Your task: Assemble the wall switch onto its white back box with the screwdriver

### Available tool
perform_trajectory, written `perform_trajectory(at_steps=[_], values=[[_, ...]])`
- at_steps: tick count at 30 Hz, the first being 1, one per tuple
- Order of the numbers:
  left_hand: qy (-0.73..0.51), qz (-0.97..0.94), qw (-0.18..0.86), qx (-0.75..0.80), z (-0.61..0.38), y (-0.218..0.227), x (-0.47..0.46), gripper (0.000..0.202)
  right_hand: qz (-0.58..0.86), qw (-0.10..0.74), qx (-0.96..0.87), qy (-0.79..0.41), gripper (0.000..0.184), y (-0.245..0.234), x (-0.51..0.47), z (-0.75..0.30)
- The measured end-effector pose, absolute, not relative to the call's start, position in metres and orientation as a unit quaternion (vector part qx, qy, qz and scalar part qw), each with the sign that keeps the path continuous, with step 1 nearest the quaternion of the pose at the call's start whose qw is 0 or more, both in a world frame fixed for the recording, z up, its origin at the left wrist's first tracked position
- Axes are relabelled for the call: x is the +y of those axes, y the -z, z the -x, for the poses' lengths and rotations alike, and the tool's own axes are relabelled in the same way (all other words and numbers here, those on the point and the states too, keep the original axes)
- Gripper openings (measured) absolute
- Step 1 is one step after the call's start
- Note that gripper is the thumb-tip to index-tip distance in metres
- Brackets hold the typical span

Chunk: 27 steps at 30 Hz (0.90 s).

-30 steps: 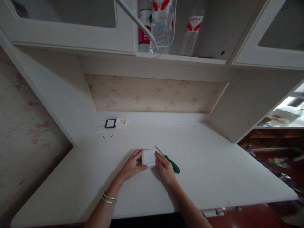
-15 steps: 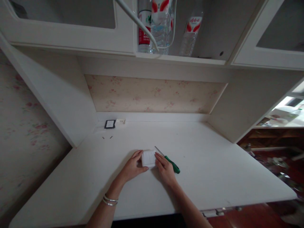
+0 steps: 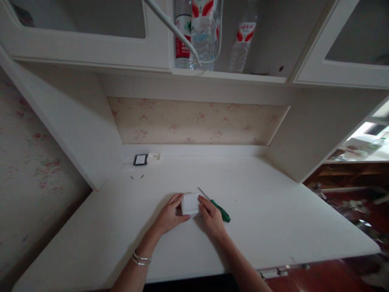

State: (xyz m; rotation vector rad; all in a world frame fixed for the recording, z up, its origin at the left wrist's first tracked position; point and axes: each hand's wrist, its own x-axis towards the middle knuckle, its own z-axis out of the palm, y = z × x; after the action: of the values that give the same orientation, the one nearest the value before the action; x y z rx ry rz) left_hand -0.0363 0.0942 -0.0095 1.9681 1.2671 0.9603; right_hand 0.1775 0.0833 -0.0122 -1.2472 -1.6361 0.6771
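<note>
A white, square wall switch or socket panel (image 3: pixel 191 203) is between my two hands, low over the white tabletop. My left hand (image 3: pixel 170 213) grips its left side, with the fingers at the upper left corner and the thumb by the lower edge. On the right edge press the fingers of my right hand (image 3: pixel 211 215). Just beyond that hand lies a screwdriver (image 3: pixel 221 210) with a green handle, its metal shaft pointing up and left. The underside of the panel is hidden.
At the back left of the tabletop (image 3: pixel 258 227) lie a black-framed socket (image 3: pixel 140 159) and a small white box (image 3: pixel 154 156). Two small screws (image 3: pixel 137 177) lie in front of them. Overhead, an open cabinet shelf (image 3: pixel 231 76) holds plastic bottles (image 3: pixel 241 44); a white cable (image 3: pixel 173 28) hangs there.
Almost nothing differs. Both hands keep their places on the white panel, and the camera view has shifted very slightly.
</note>
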Motion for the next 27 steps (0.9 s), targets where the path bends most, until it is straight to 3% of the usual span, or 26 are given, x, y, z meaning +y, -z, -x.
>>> perform_trajectory(at_steps=[4, 9, 14, 27], values=[[-0.355, -0.736, 0.325, 0.476, 0.037, 0.008, 0.095, 0.081, 0.504, 0.472, -0.669, -0.275, 0.033, 0.014, 0.084, -0.178], [-0.367, -0.721, 0.358, 0.466, 0.037, 0.004, 0.094, 0.067, 0.497, 0.479, -0.673, -0.266, 0.032, 0.014, 0.084, -0.179], [-0.379, -0.698, 0.393, 0.464, 0.033, -0.002, 0.093, 0.069, 0.493, 0.465, -0.688, -0.259, 0.033, 0.013, 0.083, -0.179], [-0.362, -0.72, 0.356, 0.472, 0.035, 0.003, 0.095, 0.071, 0.493, 0.447, -0.709, -0.233, 0.036, 0.014, 0.082, -0.178]])
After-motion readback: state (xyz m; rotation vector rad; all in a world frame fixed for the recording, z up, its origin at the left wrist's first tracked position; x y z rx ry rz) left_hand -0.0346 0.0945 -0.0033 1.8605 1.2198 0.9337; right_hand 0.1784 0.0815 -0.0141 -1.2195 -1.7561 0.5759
